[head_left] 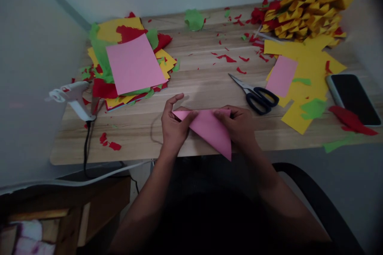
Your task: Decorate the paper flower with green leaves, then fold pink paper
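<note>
A pink sheet of paper (212, 129), folded into a triangle, is held between both hands just over the front edge of the table. My left hand (176, 127) pinches its left part with the thumb on top, and the index finger is raised. With its thumb, my right hand (237, 123) presses on the upper right part of the paper; its other fingers are behind. One corner of the triangle points down toward my lap. Beyond my right hand lie scissors (254, 93) with dark handles, blades slightly apart and pointing back left.
A pink square sheet (136, 63) tops a stack of coloured paper at left. Beside it stands a white glue gun (73, 97) with a cord. At right are yellow paper (314, 67), a pink piece (281, 75), a phone (354, 97) and a yellow paper bundle (311, 12). Red scraps (227, 58) are scattered.
</note>
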`<state>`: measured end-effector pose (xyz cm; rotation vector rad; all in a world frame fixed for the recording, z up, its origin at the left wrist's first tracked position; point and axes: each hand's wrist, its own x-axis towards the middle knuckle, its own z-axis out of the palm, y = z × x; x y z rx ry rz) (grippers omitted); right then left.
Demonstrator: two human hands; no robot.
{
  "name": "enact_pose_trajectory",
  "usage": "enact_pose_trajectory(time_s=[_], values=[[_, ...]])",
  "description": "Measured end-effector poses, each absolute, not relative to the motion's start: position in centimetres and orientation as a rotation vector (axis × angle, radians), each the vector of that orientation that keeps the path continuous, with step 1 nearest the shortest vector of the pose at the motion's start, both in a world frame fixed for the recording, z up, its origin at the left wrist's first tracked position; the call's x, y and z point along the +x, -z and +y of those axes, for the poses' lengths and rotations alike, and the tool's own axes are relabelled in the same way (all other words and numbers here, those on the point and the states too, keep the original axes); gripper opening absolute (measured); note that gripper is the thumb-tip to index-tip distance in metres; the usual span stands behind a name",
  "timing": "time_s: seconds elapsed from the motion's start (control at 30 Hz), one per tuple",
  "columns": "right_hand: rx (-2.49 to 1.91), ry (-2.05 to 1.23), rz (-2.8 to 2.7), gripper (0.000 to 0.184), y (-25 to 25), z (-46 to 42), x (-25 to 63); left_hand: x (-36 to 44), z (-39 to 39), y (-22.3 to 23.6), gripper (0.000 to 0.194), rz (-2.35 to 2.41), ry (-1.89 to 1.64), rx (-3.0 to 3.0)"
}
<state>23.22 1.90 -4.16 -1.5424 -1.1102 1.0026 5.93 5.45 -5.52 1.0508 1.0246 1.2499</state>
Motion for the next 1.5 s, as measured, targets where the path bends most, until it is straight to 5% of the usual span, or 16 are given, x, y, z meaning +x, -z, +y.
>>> enact_pose_trajectory(time_s=[0.33,0.83,1.3,1.5], values=[[-1.559,-0.92,-1.039,0.023,4.16,1.63,23.35,5.81,5.35,5.54,0.061,1.062,-1.264,0.955],[-1.566,-0.866,-1.041,0.024,4.46,1.61,23.43,5.02,5.84,5.81,0.034,0.871,-1.274,0.701],[-1.558,-0.861,-1.059,0.024,4.77,1.52,23.45,5.51,6.22,5.45,0.031,0.917,-1.67,0.688],[-1.529,-0.848,-1.055,0.022,4.73,1.55,23.52,5.47,5.66,5.68,0.038,1.014,-1.404,0.947]])
